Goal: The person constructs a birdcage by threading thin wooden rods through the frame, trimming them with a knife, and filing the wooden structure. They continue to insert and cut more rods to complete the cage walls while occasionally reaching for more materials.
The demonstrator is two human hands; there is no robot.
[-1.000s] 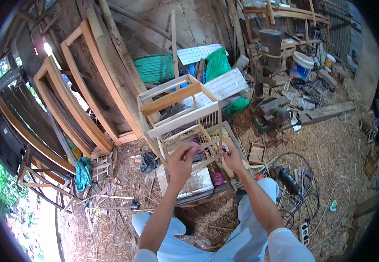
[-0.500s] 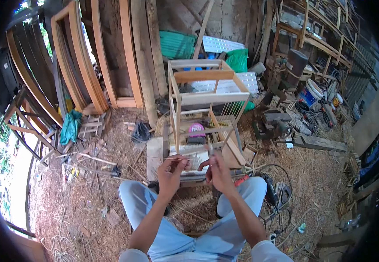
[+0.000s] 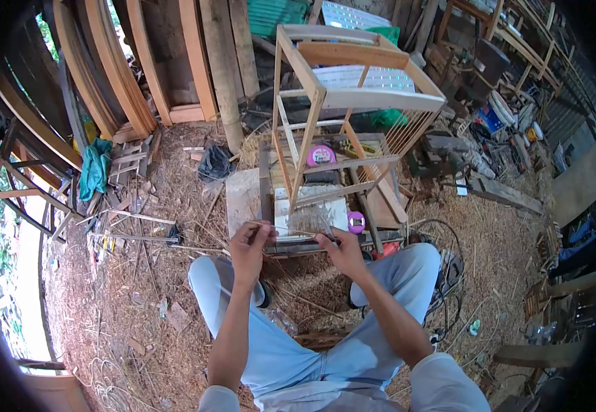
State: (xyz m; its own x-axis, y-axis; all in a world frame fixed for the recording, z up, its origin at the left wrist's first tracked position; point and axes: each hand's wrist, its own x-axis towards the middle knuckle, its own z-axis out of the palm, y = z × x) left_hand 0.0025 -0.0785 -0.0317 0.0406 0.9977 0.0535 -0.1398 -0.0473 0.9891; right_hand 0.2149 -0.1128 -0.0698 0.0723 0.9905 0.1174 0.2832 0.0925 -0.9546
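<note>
Both hands are raised over the front of a low workbench (image 3: 246,199). My left hand (image 3: 248,250) is closed in a pinch on one end of a thin pale strand (image 3: 294,231). My right hand (image 3: 344,253) pinches the other end, its thumb and fingers together; a small thin item beside these fingertips is too blurred to name. Beyond the hands, a wooden frame (image 3: 380,98) with thin slats on its right side stands tilted on the bench. A pink round tape measure (image 3: 321,155) lies beneath it, and a purple one (image 3: 356,222) sits near my right hand.
Wood shavings and offcuts cover the floor (image 3: 174,275). A black plastic bag (image 3: 215,165) lies left of the bench. On the right are cables (image 3: 457,275) and a long timber (image 3: 507,196). Tall wooden frames (image 3: 195,62) lean at the back left.
The view has tipped down and closer to the bench. The strand stuck out past my left hand before; now it spans between both hands. The purple tape measure has come into sight.
</note>
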